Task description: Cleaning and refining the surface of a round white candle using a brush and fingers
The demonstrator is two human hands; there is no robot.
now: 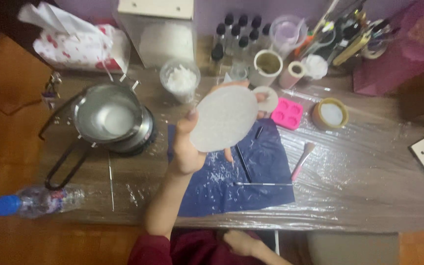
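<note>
My left hand point(186, 145) is raised over the table and holds a white, frosted oval slab point(224, 118) upright by its edge, thumb on the left rim and fingertips showing behind the right rim. Below it a dark blue sheet point(261, 162) lies on the table, strewn with white flakes. A thin black tool point(243, 163) and a slim metal rod point(263, 184) lie on the sheet. My right hand point(241, 242) rests low by my lap at the table's front edge, touching nothing on the table; its fingers are not clear.
A metal pot point(108, 118) of white melted stuff sits on a burner at the left. Behind are a cup of white flakes point(180, 78), a pink mould point(286, 113), a tape roll point(330, 114), small bottles point(236, 34) and a mug point(267, 66). A pink-handled brush point(303, 159) and a water bottle point(35, 201) lie nearer.
</note>
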